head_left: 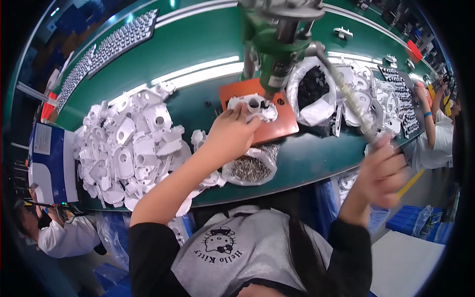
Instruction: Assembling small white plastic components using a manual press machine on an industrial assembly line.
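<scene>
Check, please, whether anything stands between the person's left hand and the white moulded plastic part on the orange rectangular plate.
Nothing visible does: the left hand is on the white moulded plastic part, which lies on the orange rectangular plate. The green metal machine reaches over the part, not between them.

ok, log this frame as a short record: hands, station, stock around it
left: left hand holding white part
right: right hand closed on press lever, motion-blurred
fixture: orange plate beneath the part
machine: green press above it
near side: bagged metal pins
left side: pile of white parts
right of plate: bagged black parts
</scene>
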The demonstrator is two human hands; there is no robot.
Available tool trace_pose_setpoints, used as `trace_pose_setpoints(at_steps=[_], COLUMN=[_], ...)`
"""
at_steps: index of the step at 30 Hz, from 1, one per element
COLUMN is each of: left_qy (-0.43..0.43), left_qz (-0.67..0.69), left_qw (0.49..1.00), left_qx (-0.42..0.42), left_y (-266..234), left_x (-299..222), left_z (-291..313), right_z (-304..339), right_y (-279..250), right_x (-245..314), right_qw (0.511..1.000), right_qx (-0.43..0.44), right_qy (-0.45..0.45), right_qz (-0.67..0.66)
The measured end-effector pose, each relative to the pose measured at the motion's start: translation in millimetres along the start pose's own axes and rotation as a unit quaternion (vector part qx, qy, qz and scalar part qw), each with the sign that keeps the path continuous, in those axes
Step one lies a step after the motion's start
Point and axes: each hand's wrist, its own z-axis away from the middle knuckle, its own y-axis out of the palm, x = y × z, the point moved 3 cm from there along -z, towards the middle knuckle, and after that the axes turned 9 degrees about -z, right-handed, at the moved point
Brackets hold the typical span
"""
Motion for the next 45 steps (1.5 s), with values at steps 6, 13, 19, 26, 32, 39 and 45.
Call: trace_pose_setpoints(at_steps=[6,13,19,26,32,39,45], left_qy=[0.010,-0.047,-0.142,-0.291,-0.174,-0.302,-0.265], left_qz=[-0.011,0.030,0.288,0.203,0.080,0.037,0.091], left_qw=[1.000,0.997,0.943,0.935,0.981,0.878,0.934], left_qx=[0.009,-0.050,0.092,-0.003,0.024,0.370,0.224], left_y=[1,11,-29,-3,-39,-89,-67], left_x=[0,15,34,126,85,4,-2], left_z=[-5,-20,-33,-34,-1,94,140], right_z=[29,-183,-84,100,123,116,101], right_y=[-47,-38,-55,-137,-132,-128,-139], right_x=[6,-96,-101,-48,-72,-112,-104], right_qw=[0.992,0.994,0.949,0.878,0.819,0.758,0.733], right_qx=[0.088,-0.105,-0.131,-0.228,-0.207,-0.141,-0.196], right_qy=[-0.052,0.005,0.149,0.326,0.361,0.340,0.308], right_qz=[0.071,-0.022,-0.246,0.265,0.395,0.538,0.573])
